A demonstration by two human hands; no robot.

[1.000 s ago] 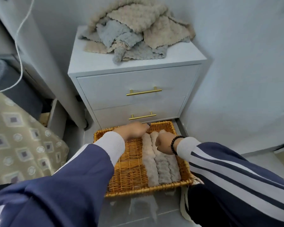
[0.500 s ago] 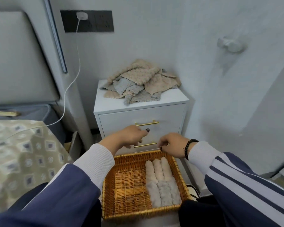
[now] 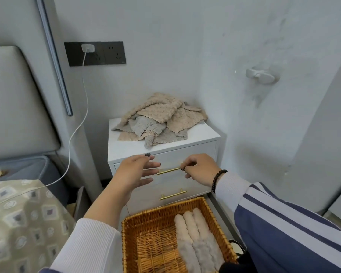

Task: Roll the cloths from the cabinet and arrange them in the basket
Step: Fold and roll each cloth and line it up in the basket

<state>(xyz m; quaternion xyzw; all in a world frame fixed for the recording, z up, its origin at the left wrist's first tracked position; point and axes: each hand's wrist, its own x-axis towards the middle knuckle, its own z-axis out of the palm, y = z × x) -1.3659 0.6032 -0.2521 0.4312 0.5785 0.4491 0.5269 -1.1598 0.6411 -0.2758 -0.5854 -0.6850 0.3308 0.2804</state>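
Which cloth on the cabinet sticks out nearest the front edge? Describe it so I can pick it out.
Start at the white cabinet against the wall, above the wicker basket. A heap of loose cloths lies on its top. The one you want is the grey cloth end poking out of the heap's front as a narrow twisted tail, while its neighbours lie flat with scalloped edges.
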